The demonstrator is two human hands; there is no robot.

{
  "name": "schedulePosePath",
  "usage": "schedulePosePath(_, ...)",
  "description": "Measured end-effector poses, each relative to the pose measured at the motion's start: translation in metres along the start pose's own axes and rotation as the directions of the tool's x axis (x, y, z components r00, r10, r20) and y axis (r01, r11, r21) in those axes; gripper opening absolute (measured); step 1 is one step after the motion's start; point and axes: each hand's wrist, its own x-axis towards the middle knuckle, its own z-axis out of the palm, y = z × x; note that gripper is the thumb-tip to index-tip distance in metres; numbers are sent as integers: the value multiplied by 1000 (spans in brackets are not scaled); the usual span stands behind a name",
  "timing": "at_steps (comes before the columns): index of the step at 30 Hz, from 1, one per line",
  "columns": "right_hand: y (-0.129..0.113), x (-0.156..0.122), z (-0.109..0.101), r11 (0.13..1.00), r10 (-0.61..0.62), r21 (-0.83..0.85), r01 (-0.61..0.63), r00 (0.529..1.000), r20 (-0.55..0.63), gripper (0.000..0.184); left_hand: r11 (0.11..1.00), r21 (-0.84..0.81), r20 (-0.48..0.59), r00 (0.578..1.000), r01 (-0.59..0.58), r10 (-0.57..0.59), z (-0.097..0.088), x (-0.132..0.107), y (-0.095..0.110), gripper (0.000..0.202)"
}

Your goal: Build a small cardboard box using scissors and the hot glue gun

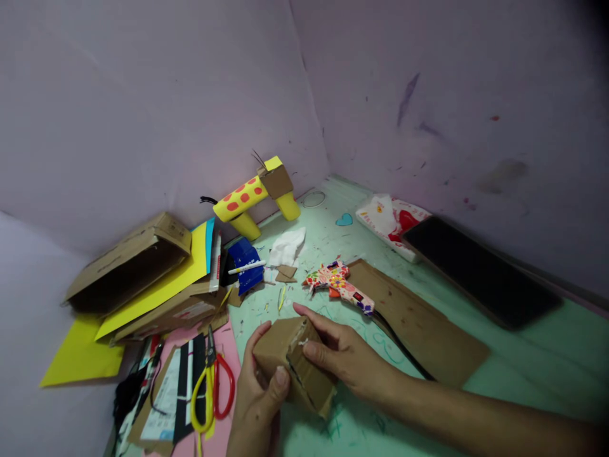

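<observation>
Between both hands is a small brown cardboard box (278,343), tilted, with one seam facing me. My left hand (261,393) is closed around its left side, thumb on the near face. My right hand (337,349) grips the right side, its thumb pressing near the upper seam, where a whitish bit shows. Just beyond the box lies a flower-patterned glue gun (340,285), its cord running off to the right. To the left of my left hand, scissors (212,381) with one yellow and one red handle lie on pink paper (228,355).
A yellow spotted animal model (245,197) stands against the wall. Cardboard boxes (128,260) and yellow paper (80,355) are stacked at left. A flat cardboard sheet (413,317), a dark tablet-like slab (480,270) and a tissue pack (390,222) lie at right.
</observation>
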Motion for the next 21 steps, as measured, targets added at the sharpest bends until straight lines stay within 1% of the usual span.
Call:
schedulePosePath(4, 3, 0, 1, 1000, -8, -6, 8, 1000, -17, 91, 1000, -3, 0, 1000, 12, -12, 0, -2, 0, 95)
schedulePosePath(8, -4, 1, 1, 999, -7, -33, 8, 1000, 28, 95, 998, -56, 3, 1000, -3, 3, 3, -1, 1, 93)
schedulePosePath(11, -13, -1, -2, 994, 10, -108, -4, 999, 51, 102, 991, -132, 2, 1000, 31, -31, 4, 0, 3, 91)
schedulePosePath(13, -17, -3, -4, 980, 2, -198, 7, 999, 45, 100, 985, -158, 16, 998, 67, -65, 2, 1, 4, 89)
schedulePosePath(15, -20, -3, -6, 960, -19, -277, 30, 999, 42, 93, 980, -174, 49, 995, 92, -84, -3, 2, 4, 89)
schedulePosePath(18, -29, 0, -12, 968, -27, -250, 36, 999, 42, 88, 970, -208, 91, 990, 124, -107, -18, 4, 3, 82)
schedulePosePath(19, -35, 2, -16, 961, -56, -271, 57, 998, 11, 84, 967, -226, 94, 990, 120, -101, -25, 6, 3, 77)
schedulePosePath(20, -41, 3, -20, 935, -109, -343, 88, 993, -41, 78, 963, -247, 103, 991, 112, -89, -33, 9, 1, 71)
schedulePosePath(21, -48, 5, -25, 860, -206, -496, 122, 971, -120, 69, 955, -278, 121, 990, 100, -69, -40, 12, 0, 66)
